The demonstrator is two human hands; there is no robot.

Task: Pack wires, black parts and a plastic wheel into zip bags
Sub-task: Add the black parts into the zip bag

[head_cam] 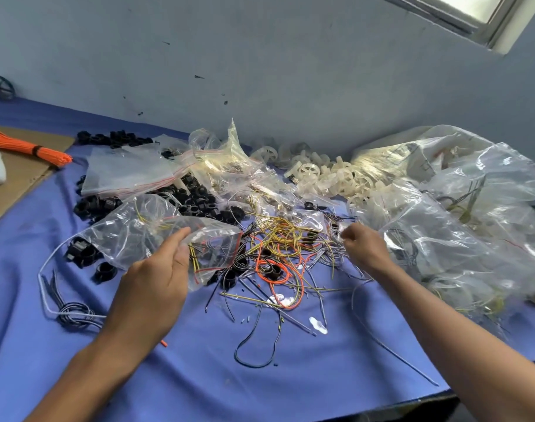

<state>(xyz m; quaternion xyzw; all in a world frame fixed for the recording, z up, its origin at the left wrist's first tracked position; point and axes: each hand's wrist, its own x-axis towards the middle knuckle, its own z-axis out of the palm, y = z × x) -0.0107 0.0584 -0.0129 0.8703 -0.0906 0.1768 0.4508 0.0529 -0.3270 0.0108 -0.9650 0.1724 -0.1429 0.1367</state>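
My left hand holds a clear zip bag with a red seal line; a few yellow wires lie inside it. My right hand is curled over the tangle of yellow, orange and grey wires in the middle of the blue cloth, pinching thin wires at its right edge. Black ring parts are heaped behind the bag, with a few more to its left. White plastic wheels are piled against the wall.
A stack of empty zip bags lies at the back left. Large crumpled clear bags fill the right side. A bundle of orange wires rests on cardboard at far left. Loose grey wires lie near the front left.
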